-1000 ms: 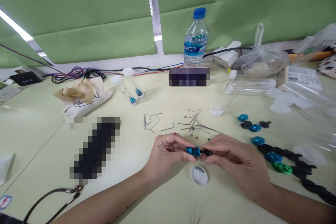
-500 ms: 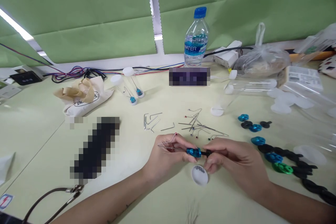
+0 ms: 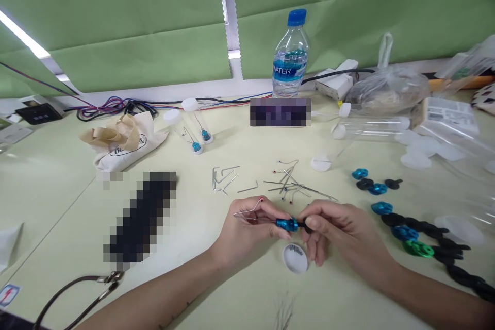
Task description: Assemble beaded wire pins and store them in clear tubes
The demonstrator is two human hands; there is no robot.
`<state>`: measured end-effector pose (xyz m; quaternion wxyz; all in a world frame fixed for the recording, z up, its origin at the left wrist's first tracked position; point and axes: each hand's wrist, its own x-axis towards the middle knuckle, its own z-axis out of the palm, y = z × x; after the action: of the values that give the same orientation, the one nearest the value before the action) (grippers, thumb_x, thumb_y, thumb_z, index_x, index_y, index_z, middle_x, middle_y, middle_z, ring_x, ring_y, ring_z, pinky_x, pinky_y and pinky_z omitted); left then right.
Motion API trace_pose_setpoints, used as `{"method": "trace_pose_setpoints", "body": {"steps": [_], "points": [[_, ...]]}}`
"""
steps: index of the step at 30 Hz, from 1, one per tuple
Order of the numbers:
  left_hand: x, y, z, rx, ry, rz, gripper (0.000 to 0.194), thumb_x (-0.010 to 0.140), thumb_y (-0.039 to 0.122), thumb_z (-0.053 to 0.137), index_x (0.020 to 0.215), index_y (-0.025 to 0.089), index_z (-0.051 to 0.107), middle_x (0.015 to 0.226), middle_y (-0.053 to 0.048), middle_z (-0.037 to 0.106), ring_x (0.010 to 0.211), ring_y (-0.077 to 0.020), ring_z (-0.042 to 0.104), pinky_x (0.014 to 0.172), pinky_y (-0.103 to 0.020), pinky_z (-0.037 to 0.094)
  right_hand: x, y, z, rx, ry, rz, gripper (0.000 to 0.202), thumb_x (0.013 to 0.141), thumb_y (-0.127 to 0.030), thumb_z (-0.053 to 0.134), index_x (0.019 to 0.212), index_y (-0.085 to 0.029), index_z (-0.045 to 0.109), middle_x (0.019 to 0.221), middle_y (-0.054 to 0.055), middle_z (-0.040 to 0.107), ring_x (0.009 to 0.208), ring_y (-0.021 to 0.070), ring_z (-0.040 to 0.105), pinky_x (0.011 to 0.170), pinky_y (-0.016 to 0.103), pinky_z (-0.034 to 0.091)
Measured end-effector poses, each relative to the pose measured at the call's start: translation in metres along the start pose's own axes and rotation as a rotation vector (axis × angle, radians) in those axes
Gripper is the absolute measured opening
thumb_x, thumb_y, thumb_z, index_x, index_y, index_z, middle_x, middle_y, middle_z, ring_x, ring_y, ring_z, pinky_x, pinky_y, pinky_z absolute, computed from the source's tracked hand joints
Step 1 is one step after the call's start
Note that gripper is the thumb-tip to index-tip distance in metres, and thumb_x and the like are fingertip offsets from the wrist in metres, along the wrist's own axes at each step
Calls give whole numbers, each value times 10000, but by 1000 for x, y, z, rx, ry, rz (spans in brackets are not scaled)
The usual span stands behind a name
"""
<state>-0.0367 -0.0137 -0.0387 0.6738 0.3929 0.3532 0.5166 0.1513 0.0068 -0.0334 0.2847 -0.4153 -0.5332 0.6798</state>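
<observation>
My left hand is closed around a small blue metal fitting. From the fitting a bent thin wire with a red tip runs back over the same hand's fingers. Thumb and forefinger of my right hand pinch a black round-headed knob, whose dark stem lines up with the right end of the blue fitting. Just below lies a small white dish with tiny dark pieces in it. Beyond my hands several bent wires with coloured tips and L-shaped hex keys are spread on the table.
Blue fittings, black knobs and a green fitting line the right side. Clear tubes lie behind them. Two capped tubes stand near a cloth pouch. A water bottle stands at the back. Fine wires lie in front.
My right thumb has moved up onto the black knob's head, and the other right fingers now curl below. My left hand keeps its hold on the blue fitting almost unmoved.
</observation>
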Motion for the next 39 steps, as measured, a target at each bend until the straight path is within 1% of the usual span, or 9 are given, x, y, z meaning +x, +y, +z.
{"method": "trace_pose_setpoints", "body": {"steps": [7, 14, 17, 19, 23, 26, 28, 32, 39], "points": [[0, -1, 1, -30, -9, -12, 206, 600, 20, 782, 744, 152, 718, 760, -14, 711, 723, -147, 663, 717, -286, 530, 4, -3, 1, -57, -32, 40, 399, 873, -467, 524, 636, -151, 580, 488, 10, 626, 362, 95, 577, 354, 165, 450], [2, -2, 2, -112, -3, -102, 190, 632, 49, 769, 754, 130, 648, 780, -49, 717, 776, -206, 683, 785, -378, 510, 3, -8, 6, -98, 4, 59, 477, 889, -511, 462, 586, -157, 562, 428, -6, 566, 338, 78, 508, 332, 160, 392], [2, -3, 2, -165, -32, -119, 194, 656, 60, 757, 771, 137, 620, 793, -40, 709, 749, -179, 675, 769, -354, 505, 3, -6, 5, -109, 6, 54, 483, 903, -512, 432, 621, -152, 586, 453, 9, 577, 353, 93, 522, 343, 182, 404], [3, -3, 1, -177, -34, -112, 191, 668, 66, 751, 774, 140, 609, 792, -32, 704, 714, -148, 662, 747, -316, 498, 3, -4, 5, -78, 23, 27, 460, 914, -513, 405, 743, -144, 621, 526, 23, 606, 382, 107, 546, 359, 204, 427], [4, 0, -2, -152, 17, -91, 161, 700, 97, 736, 783, 144, 606, 799, -18, 693, 711, -130, 652, 761, -295, 476, 1, -1, 4, -127, 133, -186, 346, 903, -456, 472, 1084, -183, 585, 718, 34, 642, 577, 146, 623, 503, 253, 517], [5, 3, -3, -140, 45, -88, 152, 707, 113, 735, 786, 142, 608, 855, -22, 690, 722, -129, 650, 772, -299, 470, -1, 3, 3, -314, 205, -308, 283, 836, -354, 615, 1097, -248, 584, 887, 36, 659, 792, 179, 650, 702, 303, 550], [4, 3, -4, -134, 44, -93, 156, 704, 105, 736, 789, 139, 609, 836, -23, 693, 716, -130, 652, 764, -295, 472, -2, 6, 3, -387, 230, -312, 234, 819, -325, 639, 1041, -258, 609, 887, 30, 671, 802, 187, 658, 745, 327, 549], [4, 1, -4, -128, 31, -100, 162, 692, 93, 740, 783, 136, 613, 779, -22, 699, 702, -144, 666, 746, -299, 482, -2, 5, 4, -383, 247, -270, 167, 829, -333, 617, 963, -234, 628, 758, 20, 685, 657, 184, 673, 663, 331, 561], [4, 2, -2, -111, 57, -117, 188, 647, 72, 762, 747, 132, 614, 754, -38, 721, 670, -147, 662, 729, -312, 492, -3, 3, 4, -300, 217, -230, 134, 829, -314, 617, 927, -224, 634, 661, 1, 687, 606, 164, 664, 552, 271, 555]]}}
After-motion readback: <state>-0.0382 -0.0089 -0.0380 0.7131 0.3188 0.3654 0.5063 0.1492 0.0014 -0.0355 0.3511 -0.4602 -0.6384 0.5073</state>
